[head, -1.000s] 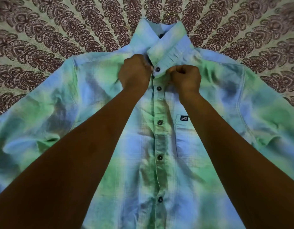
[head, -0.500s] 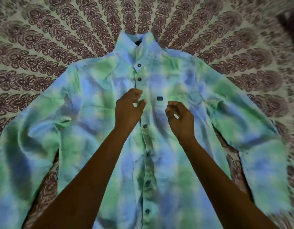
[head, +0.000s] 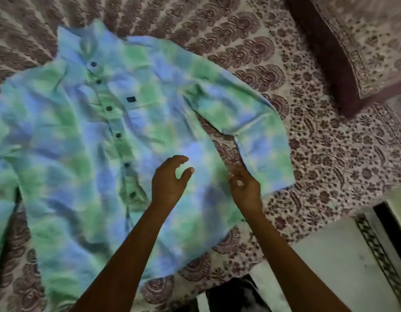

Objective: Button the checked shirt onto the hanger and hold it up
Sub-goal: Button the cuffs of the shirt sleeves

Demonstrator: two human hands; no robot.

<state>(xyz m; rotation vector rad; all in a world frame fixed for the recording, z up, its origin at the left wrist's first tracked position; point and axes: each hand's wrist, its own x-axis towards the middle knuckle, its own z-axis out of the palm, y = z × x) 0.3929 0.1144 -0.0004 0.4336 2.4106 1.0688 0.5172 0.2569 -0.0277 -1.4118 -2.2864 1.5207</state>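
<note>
The green and blue checked shirt (head: 100, 140) lies flat and buttoned on the bed, collar toward the upper left, a row of dark buttons down its front. No hanger shows; it is hidden if it is inside the shirt. My left hand (head: 169, 182) hovers over the shirt's lower right front, fingers and thumb loosely curved and holding nothing. My right hand (head: 244, 188) hovers by the shirt's right edge near the sleeve, fingers loosely bent; nothing shows in it, though blur hides the fingertips.
A patterned maroon and cream bedspread (head: 319, 136) covers the bed. A matching pillow (head: 357, 41) lies at the upper right. The bed's edge and pale floor (head: 330, 255) show at the lower right, with a dark-framed object (head: 391, 224) beside it.
Both hands left the collar button and drew back down the shirt toward its lower right. The view swung right, so the shirt now sits to the left and the bed edge shows.
</note>
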